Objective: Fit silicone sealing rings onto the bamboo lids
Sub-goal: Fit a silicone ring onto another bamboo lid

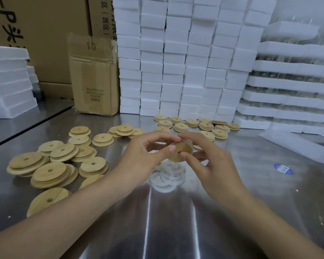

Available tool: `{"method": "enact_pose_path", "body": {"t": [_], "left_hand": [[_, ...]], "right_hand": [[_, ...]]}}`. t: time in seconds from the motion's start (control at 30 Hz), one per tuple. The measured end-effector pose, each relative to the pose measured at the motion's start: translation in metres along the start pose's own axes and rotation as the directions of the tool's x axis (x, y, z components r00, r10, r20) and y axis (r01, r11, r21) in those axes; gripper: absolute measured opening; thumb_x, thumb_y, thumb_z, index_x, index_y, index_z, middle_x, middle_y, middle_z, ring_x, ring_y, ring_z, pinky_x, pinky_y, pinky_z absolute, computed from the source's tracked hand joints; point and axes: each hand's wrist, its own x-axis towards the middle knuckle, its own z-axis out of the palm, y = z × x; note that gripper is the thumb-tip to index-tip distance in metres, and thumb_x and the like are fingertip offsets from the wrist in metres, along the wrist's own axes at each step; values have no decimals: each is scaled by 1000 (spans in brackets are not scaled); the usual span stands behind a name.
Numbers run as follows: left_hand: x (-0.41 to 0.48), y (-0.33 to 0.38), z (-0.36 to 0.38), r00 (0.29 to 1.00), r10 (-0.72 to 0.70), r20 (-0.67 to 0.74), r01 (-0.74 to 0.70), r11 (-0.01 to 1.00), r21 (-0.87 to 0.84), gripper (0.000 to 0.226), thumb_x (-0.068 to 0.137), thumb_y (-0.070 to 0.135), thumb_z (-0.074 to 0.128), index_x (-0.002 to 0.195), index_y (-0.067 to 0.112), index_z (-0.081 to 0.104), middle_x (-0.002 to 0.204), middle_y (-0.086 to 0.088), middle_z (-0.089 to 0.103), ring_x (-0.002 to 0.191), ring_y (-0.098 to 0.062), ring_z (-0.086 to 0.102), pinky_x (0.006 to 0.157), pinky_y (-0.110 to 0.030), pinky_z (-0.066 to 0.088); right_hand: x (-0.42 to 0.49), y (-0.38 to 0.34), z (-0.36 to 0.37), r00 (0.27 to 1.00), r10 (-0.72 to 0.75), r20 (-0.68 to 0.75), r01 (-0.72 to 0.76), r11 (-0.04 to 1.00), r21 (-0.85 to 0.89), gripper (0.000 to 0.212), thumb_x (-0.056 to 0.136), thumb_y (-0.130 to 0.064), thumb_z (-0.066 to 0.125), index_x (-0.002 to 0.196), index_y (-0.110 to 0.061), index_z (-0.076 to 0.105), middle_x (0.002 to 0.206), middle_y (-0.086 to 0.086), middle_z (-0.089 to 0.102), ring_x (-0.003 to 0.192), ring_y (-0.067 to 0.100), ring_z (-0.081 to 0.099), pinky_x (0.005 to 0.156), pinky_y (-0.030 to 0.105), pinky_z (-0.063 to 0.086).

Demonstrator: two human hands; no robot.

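The left hand [144,154] and right hand [211,161] each pinch one lid [181,152] by its rim with curled fingertips, tilted above the middle of the counter [251,202], probably to stretch a seal round it. Loose rings [166,176] lie directly beneath, within easy reach. Bare lids [51,165] wait along the left edge.

Two hands [138,157] [211,161], one held lid [183,151]

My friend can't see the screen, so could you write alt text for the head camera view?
The left hand and right hand together pinch one bamboo lid above a steel table. White sealing rings lie heaped beneath it; stacks of lids sit to the left and farther back.
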Motion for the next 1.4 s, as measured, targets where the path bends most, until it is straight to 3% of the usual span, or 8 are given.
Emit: {"method": "enact_pose_path", "body": {"t": [0.13, 0.33, 0.5, 0.6, 0.73, 1.03, 1.27, 1.4], "left_hand": [[1, -1, 0, 1000, -10, -24, 10, 1000, -9, 22, 97, 10, 77, 105, 30, 81, 109, 5, 81, 91, -11, 74, 65, -22, 53], [1, -6, 1, 998, 55, 23, -56, 998, 32, 23, 97, 5, 76, 105, 26, 82, 108, 9, 82, 96, -3, 74, 72, -10, 51], [1, -6, 2, 998, 66, 0, -66, 997, 27, 23, 94, 3, 80, 103, 24, 82, 106, 8, 82, 96, -7, 76, 79, -16, 55], [1, -7, 2, 998, 28, -58, -28, 1000, -12, 19, 91, 1, 82, 99, 18, 78, 101, 1, 80, 83, -7, 74, 71, -16, 55], [1, -8, 3, 998, 25, -55, -25, 1000, -2, 22, 90, -3, 82, 99, 15, 74, 99, 3, 79, 82, -3, 72, 70, -17, 55], [1, -13, 6, 997, 42, -62, -40, 999, 37, 23, 89, -1, 83, 96, 18, 75, 96, 6, 79, 92, -9, 75, 77, -21, 58], [0, -16, 5, 993, -42, -111, 36, 998, -55, 16, 89, 6, 84, 100, 14, 75, 103, -2, 81, 80, -16, 73, 69, -22, 57], [2, -16, 4, 986, -83, -142, 64, 989, -136, 16, 90, 10, 83, 103, 12, 75, 108, -3, 81, 81, -15, 75, 69, -24, 60]], "right_hand": [[1, -4, -1, 999, 27, -42, -24, 997, 78, 39, 97, -20, 74, 119, -50, 64, 119, -28, 69, 87, 0, 76, 71, 7, 49], [1, 3, 1, 988, 150, 26, -152, 949, 275, 34, 96, -9, 74, 106, -38, 60, 114, -22, 65, 81, 13, 79, 67, 12, 52], [1, 4, 2, 999, 21, -26, -17, 991, 132, 44, 97, -11, 74, 130, -39, 69, 124, -21, 64, 114, 8, 69, 93, 18, 55], [1, 3, 1, 996, -17, -93, 22, 999, 47, 41, 93, -11, 78, 126, -36, 75, 124, -18, 63, 120, 3, 62, 95, 12, 48], [3, 1, -1, 999, 7, -49, -6, 1000, 27, 34, 87, -11, 84, 110, -34, 74, 119, -19, 62, 120, 6, 60, 95, 24, 51], [4, 8, -3, 985, 170, -25, -172, 975, -140, 27, 81, -46, 85, 89, -37, 61, 104, -17, 61, 104, 7, 59, 83, 42, 53], [2, 11, -3, 966, 251, -54, -257, 952, -168, 51, 69, -86, 60, 76, -36, 63, 91, -18, 66, 93, 2, 63, 79, 39, 54], [2, 11, -1, 952, 306, -4, -305, 949, -80, 57, 75, -88, 56, 67, -33, 70, 80, -18, 70, 81, 2, 65, 72, 33, 52]]}}
